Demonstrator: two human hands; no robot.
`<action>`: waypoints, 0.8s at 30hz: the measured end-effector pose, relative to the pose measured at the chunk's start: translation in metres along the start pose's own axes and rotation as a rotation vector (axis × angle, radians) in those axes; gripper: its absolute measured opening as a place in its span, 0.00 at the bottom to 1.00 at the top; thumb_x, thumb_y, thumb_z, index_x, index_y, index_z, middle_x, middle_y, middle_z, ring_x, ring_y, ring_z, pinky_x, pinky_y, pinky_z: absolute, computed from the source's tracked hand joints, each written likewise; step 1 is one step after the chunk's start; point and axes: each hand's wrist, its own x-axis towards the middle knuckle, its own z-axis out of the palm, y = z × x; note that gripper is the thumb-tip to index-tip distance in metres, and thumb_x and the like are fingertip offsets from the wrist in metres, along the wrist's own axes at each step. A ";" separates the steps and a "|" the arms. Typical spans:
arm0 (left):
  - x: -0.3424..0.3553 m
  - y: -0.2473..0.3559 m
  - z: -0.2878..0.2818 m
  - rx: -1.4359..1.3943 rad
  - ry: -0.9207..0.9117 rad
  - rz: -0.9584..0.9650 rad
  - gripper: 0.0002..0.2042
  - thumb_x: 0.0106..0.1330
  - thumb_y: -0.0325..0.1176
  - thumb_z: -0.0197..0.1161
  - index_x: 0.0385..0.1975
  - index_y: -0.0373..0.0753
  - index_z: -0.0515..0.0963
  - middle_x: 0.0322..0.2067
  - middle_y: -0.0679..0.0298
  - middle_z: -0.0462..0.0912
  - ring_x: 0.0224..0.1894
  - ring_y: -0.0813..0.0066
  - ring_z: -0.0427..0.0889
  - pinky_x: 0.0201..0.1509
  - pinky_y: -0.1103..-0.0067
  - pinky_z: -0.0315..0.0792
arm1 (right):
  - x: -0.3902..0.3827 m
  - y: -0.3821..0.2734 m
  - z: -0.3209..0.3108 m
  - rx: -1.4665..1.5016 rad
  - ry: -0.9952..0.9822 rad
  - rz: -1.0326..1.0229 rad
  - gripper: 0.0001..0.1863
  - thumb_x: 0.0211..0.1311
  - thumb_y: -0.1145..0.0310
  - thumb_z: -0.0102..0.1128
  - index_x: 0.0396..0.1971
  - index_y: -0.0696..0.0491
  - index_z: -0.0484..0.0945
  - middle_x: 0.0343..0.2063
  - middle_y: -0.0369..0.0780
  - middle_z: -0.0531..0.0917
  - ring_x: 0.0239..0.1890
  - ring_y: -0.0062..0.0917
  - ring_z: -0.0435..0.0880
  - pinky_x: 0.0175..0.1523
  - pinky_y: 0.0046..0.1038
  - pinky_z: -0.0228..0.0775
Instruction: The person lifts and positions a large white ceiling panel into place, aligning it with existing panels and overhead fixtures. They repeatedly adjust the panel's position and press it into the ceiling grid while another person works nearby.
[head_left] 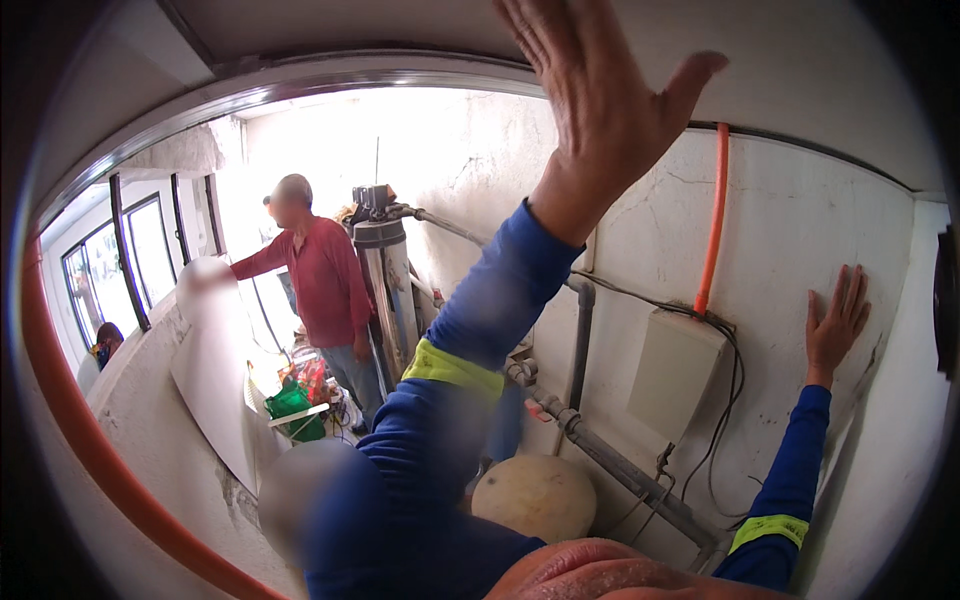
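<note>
My left hand (605, 85) is raised high in front of me, fingers stretched out and thumb spread to the right. It overlaps the pale overhead panel (810, 100); whether the palm touches it I cannot tell, and the fingertips run out of the picture. On the far right, my right hand (838, 325) lies flat with fingers spread on the white wall (800, 220). Both hands hold nothing. Both my arms wear blue sleeves with yellow-green bands. Between them on the wall are an orange conduit (714, 220) and a beige box (678, 372) with dark cables.
A co-worker in a red shirt (330, 280) stands at the left, one arm stretched out, by a tall metal tank (387, 290). Grey pipes (620, 460), a round beige vessel (535, 497) and a green bag (295, 410) sit lower down. An orange pipe (90, 440) curves along the left.
</note>
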 end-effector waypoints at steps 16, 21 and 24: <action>-0.018 0.021 -0.076 -0.276 -0.179 -0.377 0.58 0.61 0.42 0.77 0.79 0.32 0.36 0.77 0.35 0.31 0.80 0.34 0.30 0.77 0.40 0.46 | 0.000 0.000 -0.002 -0.006 0.035 -0.029 0.36 0.76 0.40 0.48 0.78 0.36 0.56 0.79 0.31 0.56 0.80 0.30 0.54 0.79 0.50 0.50; 0.024 0.002 -0.072 0.115 0.000 -0.202 0.57 0.62 0.44 0.75 0.78 0.29 0.36 0.77 0.36 0.34 0.80 0.36 0.32 0.77 0.41 0.42 | 0.000 -0.001 -0.003 0.001 -0.002 -0.012 0.36 0.76 0.41 0.49 0.79 0.36 0.55 0.79 0.31 0.56 0.80 0.30 0.54 0.79 0.51 0.50; 0.033 -0.004 -0.063 0.102 0.061 -0.180 0.57 0.62 0.44 0.75 0.78 0.28 0.37 0.77 0.36 0.35 0.80 0.38 0.34 0.77 0.42 0.41 | -0.001 0.000 -0.002 0.006 0.010 -0.019 0.37 0.76 0.41 0.49 0.79 0.37 0.56 0.79 0.32 0.56 0.80 0.31 0.54 0.78 0.52 0.52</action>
